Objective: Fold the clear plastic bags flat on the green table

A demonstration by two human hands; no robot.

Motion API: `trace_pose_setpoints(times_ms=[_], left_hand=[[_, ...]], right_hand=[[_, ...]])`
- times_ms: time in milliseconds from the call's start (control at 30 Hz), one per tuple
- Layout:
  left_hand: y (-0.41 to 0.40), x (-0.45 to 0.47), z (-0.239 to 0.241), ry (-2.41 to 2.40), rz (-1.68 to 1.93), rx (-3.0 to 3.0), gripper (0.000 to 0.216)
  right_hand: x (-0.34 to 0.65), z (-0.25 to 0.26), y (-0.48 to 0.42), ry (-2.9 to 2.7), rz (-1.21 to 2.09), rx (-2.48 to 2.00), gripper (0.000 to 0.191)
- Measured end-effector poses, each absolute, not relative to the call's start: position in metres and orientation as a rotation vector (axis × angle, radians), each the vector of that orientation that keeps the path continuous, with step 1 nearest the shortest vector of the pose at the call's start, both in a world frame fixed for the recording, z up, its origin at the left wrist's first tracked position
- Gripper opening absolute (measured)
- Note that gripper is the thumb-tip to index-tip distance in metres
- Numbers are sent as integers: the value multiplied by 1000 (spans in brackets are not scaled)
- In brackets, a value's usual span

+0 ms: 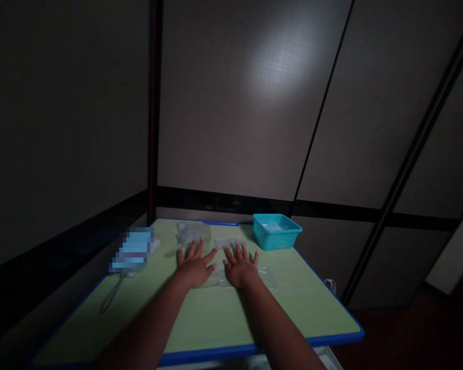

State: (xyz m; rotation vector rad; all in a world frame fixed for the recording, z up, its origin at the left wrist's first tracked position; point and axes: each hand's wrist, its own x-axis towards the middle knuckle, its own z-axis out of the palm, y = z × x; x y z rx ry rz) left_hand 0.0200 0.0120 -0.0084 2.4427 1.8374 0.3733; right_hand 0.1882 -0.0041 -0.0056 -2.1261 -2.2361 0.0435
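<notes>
My left hand lies palm down with its fingers spread, at the left part of a clear plastic bag. Beside it my right hand is also flat with fingers apart, resting on the same bag, which shows on both sides of it. The hands hide part of the bag. Just beyond the fingertips is a small clear plastic packet. A crumpled clear plastic bag sits past my left fingers; what it contains is too dim to tell.
A turquoise basket with clear plastic in it stands at the table's back right. At the left edge lies a blurred-out blue device with a wrist strap. The green table has a blue rim, with dark panels behind and to the left.
</notes>
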Motion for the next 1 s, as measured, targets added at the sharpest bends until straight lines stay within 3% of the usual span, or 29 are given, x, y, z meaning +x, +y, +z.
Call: trace_pose_setpoints(times_ms=[533,733,1000], left_hand=[[12,-8,-8,2032,365,2439,57],[8,0,-7,1961,536,2535,57],[13,-4,-12,1858,425,2464,81]], right_hand=[[188,-5,-5,-2223,64,-2109,52],[187,2,-11,-2234,93,-2146,66],[187,5,-11,-2244,105,-2145,69]])
